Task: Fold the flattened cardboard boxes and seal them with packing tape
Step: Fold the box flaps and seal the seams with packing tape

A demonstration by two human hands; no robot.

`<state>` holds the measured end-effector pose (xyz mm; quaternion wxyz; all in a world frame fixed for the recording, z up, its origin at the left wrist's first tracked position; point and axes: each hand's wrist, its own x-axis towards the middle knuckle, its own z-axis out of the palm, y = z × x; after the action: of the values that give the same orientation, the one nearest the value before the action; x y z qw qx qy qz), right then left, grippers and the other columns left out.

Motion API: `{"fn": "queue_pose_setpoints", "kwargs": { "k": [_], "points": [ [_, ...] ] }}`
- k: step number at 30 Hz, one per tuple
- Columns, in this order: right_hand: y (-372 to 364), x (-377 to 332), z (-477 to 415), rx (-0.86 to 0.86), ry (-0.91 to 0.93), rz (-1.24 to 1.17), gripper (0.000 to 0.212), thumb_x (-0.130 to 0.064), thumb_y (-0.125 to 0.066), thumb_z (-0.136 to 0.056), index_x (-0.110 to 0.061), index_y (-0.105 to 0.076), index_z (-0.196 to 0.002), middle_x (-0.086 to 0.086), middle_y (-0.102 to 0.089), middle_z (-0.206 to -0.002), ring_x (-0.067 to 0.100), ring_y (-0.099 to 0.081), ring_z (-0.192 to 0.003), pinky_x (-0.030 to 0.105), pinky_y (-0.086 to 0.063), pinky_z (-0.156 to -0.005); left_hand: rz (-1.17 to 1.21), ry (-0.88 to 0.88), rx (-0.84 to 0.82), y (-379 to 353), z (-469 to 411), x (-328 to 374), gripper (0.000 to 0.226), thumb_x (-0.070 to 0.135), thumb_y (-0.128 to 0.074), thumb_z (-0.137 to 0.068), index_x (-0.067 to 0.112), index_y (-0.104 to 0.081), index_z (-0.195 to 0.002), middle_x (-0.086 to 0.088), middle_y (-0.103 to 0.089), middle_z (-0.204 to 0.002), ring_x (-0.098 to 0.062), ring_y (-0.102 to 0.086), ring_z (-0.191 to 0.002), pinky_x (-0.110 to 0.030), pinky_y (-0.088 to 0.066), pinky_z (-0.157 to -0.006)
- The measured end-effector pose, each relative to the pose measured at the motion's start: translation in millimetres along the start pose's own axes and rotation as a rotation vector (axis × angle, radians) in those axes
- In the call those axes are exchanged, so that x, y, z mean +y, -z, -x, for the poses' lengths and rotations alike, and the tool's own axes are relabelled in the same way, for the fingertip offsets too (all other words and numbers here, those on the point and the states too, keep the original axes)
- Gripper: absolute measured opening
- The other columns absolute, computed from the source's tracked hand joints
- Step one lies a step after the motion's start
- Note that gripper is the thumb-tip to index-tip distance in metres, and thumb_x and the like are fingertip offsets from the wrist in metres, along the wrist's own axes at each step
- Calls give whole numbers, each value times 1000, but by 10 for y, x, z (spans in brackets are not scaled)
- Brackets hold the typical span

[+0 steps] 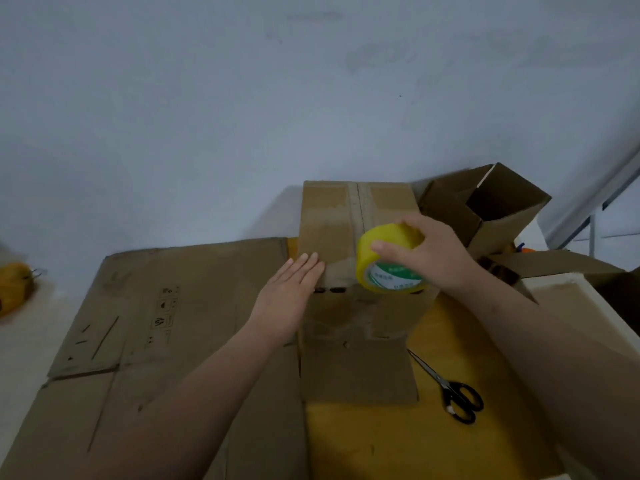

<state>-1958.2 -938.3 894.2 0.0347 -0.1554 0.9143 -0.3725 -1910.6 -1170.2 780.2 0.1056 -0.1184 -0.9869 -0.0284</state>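
A folded brown cardboard box [332, 216] stands in the middle with its top flaps closed and a tape strip running along the centre seam. My right hand [429, 251] grips a yellow roll of packing tape [384, 261] at the near end of that seam. With straight fingers, my left hand [291, 292] presses flat on the box's near left edge. A large flattened cardboard box [166, 327] lies to the left, under my left forearm.
Black-handled scissors [450, 389] lie on the yellow surface right of the box. An open empty cardboard box [485, 209] stands at the back right. Another box with a white rim [571, 292] sits at the right. A yellow object [14, 285] rests far left. A grey wall rises behind.
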Motion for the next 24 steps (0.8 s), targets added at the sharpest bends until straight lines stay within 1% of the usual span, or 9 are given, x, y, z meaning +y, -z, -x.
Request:
{"fn": "queue_pose_setpoints", "kwargs": {
  "k": [3,6,8,9,12,15,19,22,24],
  "points": [
    [-127,231,101,80,5,-397,55,-57,-68,-78,-22,-59,-118,-1,-59,-109,13,-59,-100,18,-48,-74,-43,91,-46,42,37,103,72,1,-37,-98,22,5,-153,6,7,-160,-11,6,-147,-28,14,-113],
    [-177,213,53,117,49,-532,27,-43,-70,-82,-25,-59,-98,-2,-59,-93,8,-59,-85,10,-45,-63,-67,137,-67,88,42,151,75,2,-39,-98,24,7,-153,7,7,-160,-10,6,-147,-27,16,-112],
    [-103,104,-14,78,109,-410,17,-33,-67,-89,-23,-57,-98,-8,-55,-91,5,-54,-83,8,-42,-61,-69,159,-86,101,39,170,72,5,-39,-100,24,5,-153,8,5,-161,-9,4,-147,-26,16,-110],
    [-27,51,-37,57,157,-312,19,-34,-67,-89,-22,-57,-101,-10,-53,-92,5,-52,-83,12,-42,-63,-75,168,-88,99,42,176,71,6,-40,-100,24,4,-153,8,4,-161,-8,3,-147,-26,17,-110],
    [372,5,-76,69,196,55,30,-45,-67,-83,-27,-57,-105,-9,-56,-95,13,-52,-85,28,-43,-66,-70,188,-85,99,24,193,69,6,-38,-101,24,4,-153,8,2,-160,-8,2,-147,-27,16,-111],
    [628,196,-78,-25,118,444,39,-55,-61,-83,-29,-57,-112,-3,-59,-101,16,-53,-86,29,-43,-66,-67,201,-91,95,-3,252,68,4,-36,-101,24,4,-152,10,3,-159,-7,2,-146,-27,17,-111],
    [522,344,-97,-42,96,506,41,-55,-58,-86,-29,-58,-118,-8,-52,-93,14,-49,-83,25,-32,-54,-68,216,-82,103,-11,263,64,9,-34,-103,25,3,-152,8,1,-160,-7,2,-147,-27,15,-112],
    [515,361,-127,-14,107,506,39,-55,-58,-86,-29,-59,-115,-9,-52,-91,13,-48,-83,26,-34,-56,-83,226,-140,188,-35,333,57,33,-26,-105,22,2,-153,6,6,-160,-10,4,-147,-29,12,-115],
    [517,385,-134,-14,116,516,37,-55,-58,-85,-30,-58,-112,-9,-52,-88,13,-49,-82,25,-32,-54,-108,265,-175,231,-45,433,67,47,-25,-101,18,6,-153,5,13,-157,-12,8,-147,-31,10,-117]
  ]
}}
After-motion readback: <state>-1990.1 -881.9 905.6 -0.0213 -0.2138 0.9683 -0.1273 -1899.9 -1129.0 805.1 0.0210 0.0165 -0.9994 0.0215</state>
